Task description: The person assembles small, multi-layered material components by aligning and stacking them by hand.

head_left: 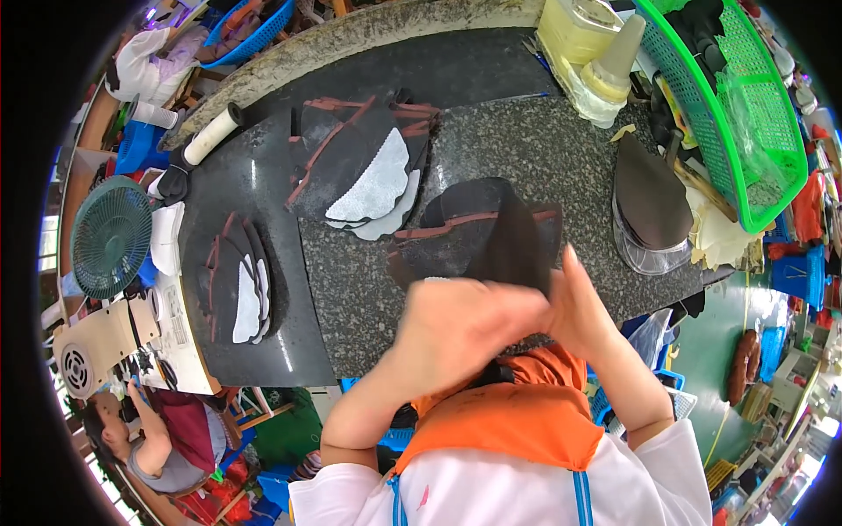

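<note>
A dark shoe-upper piece (474, 237) with reddish-brown taped edges lies in front of me on a speckled stone slab (351, 316). One part of it is raised and blurred by motion. My left hand (474, 320) reaches across its near edge, its fingers smeared by movement. At the piece's near right corner, my right hand (579, 302) has its thumb up against the dark material, with the other fingers mostly hidden. Both hands meet there. Beyond and to the left lies a stack of similar pieces (360, 167) with white backing; another stack (239, 280) sits farther left.
At right are a dark teardrop-shaped stack (651, 193), a glue container (574, 35), a cone-topped bottle (614, 61) and a green basket (745, 175). A white roll (213, 134) and a green fan (110, 237) stand left. A co-worker (158, 438) sits at lower left.
</note>
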`<action>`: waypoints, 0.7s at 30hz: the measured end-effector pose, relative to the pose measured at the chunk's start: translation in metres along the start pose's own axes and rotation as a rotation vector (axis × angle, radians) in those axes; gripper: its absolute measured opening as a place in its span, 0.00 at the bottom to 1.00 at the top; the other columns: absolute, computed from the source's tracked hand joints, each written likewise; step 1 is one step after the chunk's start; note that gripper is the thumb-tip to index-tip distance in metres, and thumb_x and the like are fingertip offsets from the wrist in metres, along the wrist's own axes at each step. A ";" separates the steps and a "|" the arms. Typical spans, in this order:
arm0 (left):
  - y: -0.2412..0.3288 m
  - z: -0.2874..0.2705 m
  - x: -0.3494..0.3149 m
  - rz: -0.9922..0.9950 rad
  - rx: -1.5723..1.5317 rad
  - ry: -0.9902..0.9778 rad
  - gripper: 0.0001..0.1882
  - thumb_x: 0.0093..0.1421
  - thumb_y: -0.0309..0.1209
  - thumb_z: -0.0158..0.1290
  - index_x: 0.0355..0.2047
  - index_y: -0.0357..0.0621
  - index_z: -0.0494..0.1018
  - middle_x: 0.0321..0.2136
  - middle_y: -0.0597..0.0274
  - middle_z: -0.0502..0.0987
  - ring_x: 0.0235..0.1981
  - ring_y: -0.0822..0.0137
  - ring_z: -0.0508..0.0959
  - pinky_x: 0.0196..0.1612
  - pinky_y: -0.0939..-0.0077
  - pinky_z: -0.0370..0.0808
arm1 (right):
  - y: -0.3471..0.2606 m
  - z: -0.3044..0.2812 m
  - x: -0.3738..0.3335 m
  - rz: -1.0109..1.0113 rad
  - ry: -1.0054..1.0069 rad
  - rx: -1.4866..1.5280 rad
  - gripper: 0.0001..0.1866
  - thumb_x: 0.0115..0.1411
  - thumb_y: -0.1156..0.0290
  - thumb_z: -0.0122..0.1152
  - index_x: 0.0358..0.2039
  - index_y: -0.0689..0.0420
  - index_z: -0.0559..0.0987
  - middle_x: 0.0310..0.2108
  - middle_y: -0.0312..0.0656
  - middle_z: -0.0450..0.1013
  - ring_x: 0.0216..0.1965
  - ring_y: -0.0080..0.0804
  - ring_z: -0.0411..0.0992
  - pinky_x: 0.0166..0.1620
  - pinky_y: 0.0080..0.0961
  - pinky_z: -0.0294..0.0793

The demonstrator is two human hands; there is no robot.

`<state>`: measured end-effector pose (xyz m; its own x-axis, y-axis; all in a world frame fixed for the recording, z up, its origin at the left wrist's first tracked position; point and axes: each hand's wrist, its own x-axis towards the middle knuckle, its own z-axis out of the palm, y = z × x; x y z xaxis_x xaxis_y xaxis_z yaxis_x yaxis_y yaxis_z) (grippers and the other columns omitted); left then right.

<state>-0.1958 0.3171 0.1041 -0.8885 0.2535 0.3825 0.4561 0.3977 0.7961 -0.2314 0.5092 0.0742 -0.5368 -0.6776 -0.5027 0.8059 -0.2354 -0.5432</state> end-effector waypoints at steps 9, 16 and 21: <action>-0.023 0.022 -0.040 -0.627 -1.816 0.300 0.44 0.62 0.65 0.39 0.62 0.36 0.57 0.59 0.52 0.65 0.61 0.60 0.64 0.63 0.58 0.60 | -0.004 -0.014 -0.006 -0.179 -0.369 0.423 0.44 0.61 0.40 0.48 0.67 0.57 0.52 0.67 0.49 0.52 0.66 0.48 0.53 0.65 0.50 0.54; -0.026 0.035 -0.039 -0.705 -1.432 0.448 0.16 0.69 0.36 0.45 0.52 0.41 0.67 0.50 0.55 0.74 0.50 0.61 0.76 0.56 0.59 0.71 | -0.004 0.006 -0.002 -0.337 0.077 -0.003 0.27 0.63 0.64 0.57 0.58 0.64 0.67 0.54 0.48 0.70 0.54 0.37 0.70 0.56 0.33 0.69; -0.015 0.030 -0.033 -0.584 -1.300 0.735 0.04 0.66 0.25 0.46 0.40 0.39 0.67 0.37 0.60 0.76 0.40 0.68 0.78 0.44 0.70 0.78 | 0.016 -0.004 0.013 -0.805 0.599 -0.445 0.10 0.64 0.71 0.56 0.41 0.65 0.77 0.36 0.39 0.77 0.36 0.25 0.74 0.42 0.22 0.72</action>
<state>-0.1715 0.3296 0.0656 -0.9227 -0.2686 -0.2765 0.0526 -0.7983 0.6000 -0.2268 0.4994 0.0560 -0.9967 0.0384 -0.0720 0.0677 -0.1025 -0.9924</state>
